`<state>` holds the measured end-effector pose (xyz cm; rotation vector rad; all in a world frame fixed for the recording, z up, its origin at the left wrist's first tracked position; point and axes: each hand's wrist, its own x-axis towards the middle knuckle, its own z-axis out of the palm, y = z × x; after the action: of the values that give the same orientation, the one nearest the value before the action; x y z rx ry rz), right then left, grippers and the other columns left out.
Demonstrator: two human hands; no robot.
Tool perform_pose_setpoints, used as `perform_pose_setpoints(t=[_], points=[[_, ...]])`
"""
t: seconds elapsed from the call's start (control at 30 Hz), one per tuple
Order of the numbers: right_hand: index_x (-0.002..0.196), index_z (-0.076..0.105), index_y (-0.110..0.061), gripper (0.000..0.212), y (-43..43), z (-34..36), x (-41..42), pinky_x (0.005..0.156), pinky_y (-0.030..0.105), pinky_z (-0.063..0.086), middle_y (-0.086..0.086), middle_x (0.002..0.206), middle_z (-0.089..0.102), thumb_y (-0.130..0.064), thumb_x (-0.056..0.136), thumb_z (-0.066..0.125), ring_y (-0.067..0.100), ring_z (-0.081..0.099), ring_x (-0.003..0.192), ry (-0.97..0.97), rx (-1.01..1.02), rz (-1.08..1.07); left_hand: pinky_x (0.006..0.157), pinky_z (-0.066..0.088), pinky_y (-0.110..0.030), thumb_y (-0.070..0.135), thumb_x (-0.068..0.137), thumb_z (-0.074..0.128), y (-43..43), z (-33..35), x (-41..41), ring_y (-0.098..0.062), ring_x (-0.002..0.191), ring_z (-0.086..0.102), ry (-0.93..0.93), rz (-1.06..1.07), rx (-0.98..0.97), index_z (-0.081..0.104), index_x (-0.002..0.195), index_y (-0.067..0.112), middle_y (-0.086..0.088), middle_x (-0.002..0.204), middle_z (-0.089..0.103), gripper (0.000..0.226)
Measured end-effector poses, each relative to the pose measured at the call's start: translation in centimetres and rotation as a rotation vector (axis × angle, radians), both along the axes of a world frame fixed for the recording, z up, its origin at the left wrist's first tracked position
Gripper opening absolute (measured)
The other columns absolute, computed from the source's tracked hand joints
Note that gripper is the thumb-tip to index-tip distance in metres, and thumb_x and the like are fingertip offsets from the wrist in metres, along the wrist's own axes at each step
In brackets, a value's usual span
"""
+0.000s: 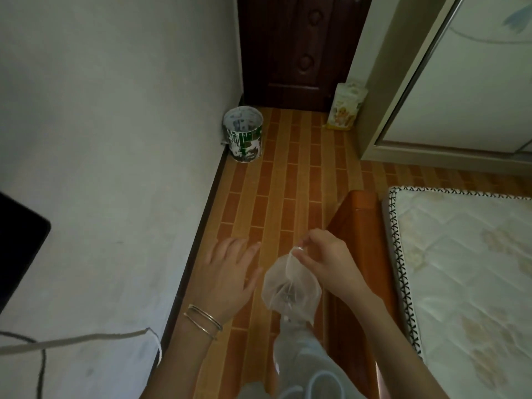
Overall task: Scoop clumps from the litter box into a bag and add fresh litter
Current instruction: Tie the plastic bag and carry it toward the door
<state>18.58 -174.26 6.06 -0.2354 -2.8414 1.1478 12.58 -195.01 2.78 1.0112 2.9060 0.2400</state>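
Note:
My right hand (322, 260) pinches the gathered neck of a small clear plastic bag (290, 286), which hangs below it with dark clumps at the bottom. My left hand (230, 272) hovers beside the bag with its fingers spread and holds nothing. A yellow and white bag of litter (345, 106) leans against the wall by the dark door. No litter box is in view.
A paint-stained can (244, 133) stands on the floor at the wall's corner. An orange wooden bed frame (359, 214) with a mattress (466, 269) fills the right. A sliding wardrobe door (460, 82) is behind it. Cables (43, 344) run along the left wall.

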Motion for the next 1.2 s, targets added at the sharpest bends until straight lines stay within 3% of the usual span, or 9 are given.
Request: perform_pose_setpoints(t=[0.4, 0.57, 0.77, 1.07, 1.2], points=[[0.089, 0.06, -0.02, 0.008, 11.0, 1.9, -14.3, 0.078, 0.023, 0.046, -0.012, 0.087, 0.058, -0.026, 0.085, 0.064, 0.003, 0.054, 0.085, 0.058, 0.073, 0.093, 0.098, 0.042, -0.046, 0.05, 0.09, 0.03, 10.8, 2.4, -12.9, -0.022, 0.115, 0.055, 0.078, 0.072, 0.031, 0.056, 0.126, 0.024, -0.001, 0.123, 0.06, 0.051], [0.088, 0.059, -0.023, 0.005, 13.5, 1.3, -18.8, 0.082, 0.026, 0.045, -0.013, 0.087, 0.057, -0.027, 0.086, 0.061, 0.003, 0.053, 0.087, 0.041, 0.057, 0.074, 0.095, 0.046, -0.048, 0.055, 0.096, 0.006, 12.6, 2.2, -17.0, -0.024, 0.111, 0.059, 0.045, 0.069, 0.043, 0.06, 0.122, 0.024, -0.001, 0.118, 0.063, 0.067], [0.087, 0.062, -0.023, 0.008, 14.7, -0.8, -25.8, 0.086, 0.028, 0.044, -0.016, 0.087, 0.059, -0.03, 0.085, 0.063, 0.0, 0.052, 0.09, 0.022, 0.008, 0.062, 0.095, 0.043, -0.045, 0.045, 0.088, 0.033, 14.1, 0.9, -24.0, -0.024, 0.107, 0.059, 0.082, 0.072, 0.047, 0.063, 0.117, 0.021, -0.001, 0.113, 0.063, 0.048], [0.088, 0.06, -0.026, 0.005, 17.4, 1.5, -38.8, 0.085, 0.03, 0.046, -0.022, 0.084, 0.054, -0.028, 0.085, 0.063, 0.0, 0.052, 0.089, 0.073, 0.012, 0.033, 0.096, 0.042, -0.048, 0.046, 0.088, 0.034, 17.4, 2.4, -39.0, -0.025, 0.112, 0.056, 0.103, 0.023, 0.047, 0.06, 0.12, 0.022, -0.001, 0.118, 0.061, 0.048], [0.086, 0.058, -0.023, 0.007, 18.4, 2.1, -44.2, 0.083, 0.029, 0.046, -0.014, 0.086, 0.058, -0.023, 0.084, 0.065, 0.005, 0.054, 0.089, 0.113, -0.003, -0.015, 0.097, 0.042, -0.048, 0.045, 0.087, 0.036, 18.7, 3.0, -44.9, -0.024, 0.113, 0.054, 0.128, -0.014, 0.063, 0.06, 0.121, 0.021, -0.002, 0.119, 0.061, 0.048]])
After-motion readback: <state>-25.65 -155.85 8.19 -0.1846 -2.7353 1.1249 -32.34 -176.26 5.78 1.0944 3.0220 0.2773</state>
